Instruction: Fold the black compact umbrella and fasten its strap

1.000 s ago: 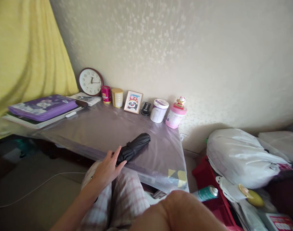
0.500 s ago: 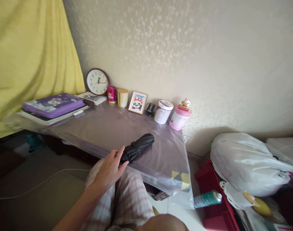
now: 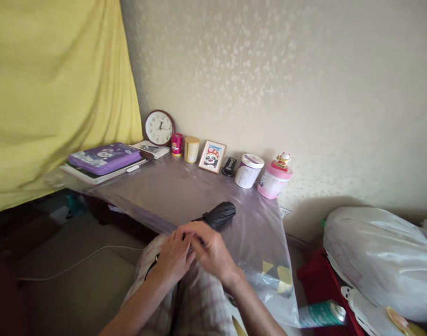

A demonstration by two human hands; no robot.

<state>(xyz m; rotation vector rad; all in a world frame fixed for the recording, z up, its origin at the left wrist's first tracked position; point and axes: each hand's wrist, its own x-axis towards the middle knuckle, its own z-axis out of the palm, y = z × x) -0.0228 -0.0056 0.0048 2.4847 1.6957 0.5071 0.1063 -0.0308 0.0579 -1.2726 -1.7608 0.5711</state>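
A folded black umbrella (image 3: 219,214) lies near the front edge of a low table (image 3: 171,191) covered in clear plastic. My left hand (image 3: 173,256) and my right hand (image 3: 211,249) meet over the umbrella's near end, both with fingers curled round it. The near part of the umbrella is hidden under them; its far end sticks out toward the wall. My knees in checked trousers sit just below the hands.
Along the wall stand a clock (image 3: 159,127), a red tin (image 3: 176,144), a yellow tin (image 3: 191,149), a panda picture frame (image 3: 212,156), a white tub (image 3: 249,171) and a pink tub (image 3: 273,180). A purple case (image 3: 103,158) lies at the table's left. White bags (image 3: 378,261) and a spray can (image 3: 320,313) sit at right.
My right hand has come in from below and joined the left on the umbrella's near end. The left hand's fingers have gone from spread to curled. The camera has turned left.
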